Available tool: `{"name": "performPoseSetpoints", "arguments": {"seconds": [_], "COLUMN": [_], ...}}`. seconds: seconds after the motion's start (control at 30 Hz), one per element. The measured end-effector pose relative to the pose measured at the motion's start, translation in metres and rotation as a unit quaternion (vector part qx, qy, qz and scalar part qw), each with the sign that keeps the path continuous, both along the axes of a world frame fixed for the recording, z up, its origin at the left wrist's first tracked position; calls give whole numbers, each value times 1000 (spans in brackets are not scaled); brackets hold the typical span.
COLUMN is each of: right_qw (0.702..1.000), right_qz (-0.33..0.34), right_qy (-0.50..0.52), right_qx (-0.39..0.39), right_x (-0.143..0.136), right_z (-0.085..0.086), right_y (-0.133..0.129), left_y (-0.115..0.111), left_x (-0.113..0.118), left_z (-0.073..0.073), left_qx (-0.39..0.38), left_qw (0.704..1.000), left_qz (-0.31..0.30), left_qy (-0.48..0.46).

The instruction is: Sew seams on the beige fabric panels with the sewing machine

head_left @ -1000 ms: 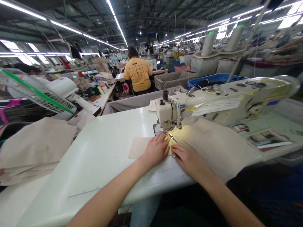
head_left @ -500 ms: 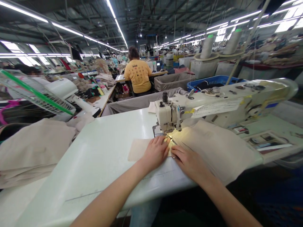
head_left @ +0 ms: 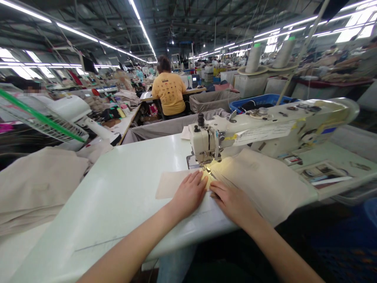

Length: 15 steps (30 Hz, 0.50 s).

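Observation:
My left hand (head_left: 191,190) lies flat on a beige fabric piece (head_left: 166,184), fingers stretched out, with the fingertips just in front of the presser foot (head_left: 207,170) of a sewing machine (head_left: 203,141). To its right, my right hand (head_left: 232,202) has its fingers curled together at the near edge of the fabric. A small dark, metallic-looking item shows beneath those fingers; its kind is unclear. A larger beige fabric panel (head_left: 262,181) spreads right of the needle, under the machine arm and over the table's front edge. The machine lamp lights the needle area.
A pile of beige fabric (head_left: 41,184) stands left of the pale table (head_left: 123,188). A white fan (head_left: 70,110) is behind it. An open tray with small tools (head_left: 324,173) sits at right. Beyond the table are a grey fabric bin (head_left: 159,127) and a seated co-worker (head_left: 168,92).
The whole view has shifted slightly left. My left fingertips sit a little nearer to me, relative to the presser foot. Both hands otherwise keep nearly the same place on the fabric.

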State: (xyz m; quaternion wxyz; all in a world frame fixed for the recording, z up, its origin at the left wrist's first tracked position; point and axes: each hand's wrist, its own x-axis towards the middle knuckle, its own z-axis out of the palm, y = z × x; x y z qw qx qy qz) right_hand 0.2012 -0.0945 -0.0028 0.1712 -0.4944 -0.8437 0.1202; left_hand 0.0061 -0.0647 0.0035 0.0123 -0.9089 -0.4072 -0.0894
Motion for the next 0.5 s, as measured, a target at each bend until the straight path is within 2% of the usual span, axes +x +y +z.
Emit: {"name": "performPoseSetpoints", "arguments": {"seconds": [0.1, 0.2, 0.5], "right_qw": [1000, 1000, 999], "right_qz": [-2, 0, -4], "right_qy": [-8, -17, -24], "right_qx": [0, -9, -34], "right_x": [2, 3, -2], "right_z": [-1, 0, 15], "right_y": [-4, -4, 8], "left_y": [-12, -17, -1], "left_x": [-2, -4, -4], "left_z": [3, 5, 12], "left_qx": [-23, -12, -18], "left_qw": [999, 998, 998], "left_qz": [-43, -69, -60], "left_qy": [8, -7, -18]}}
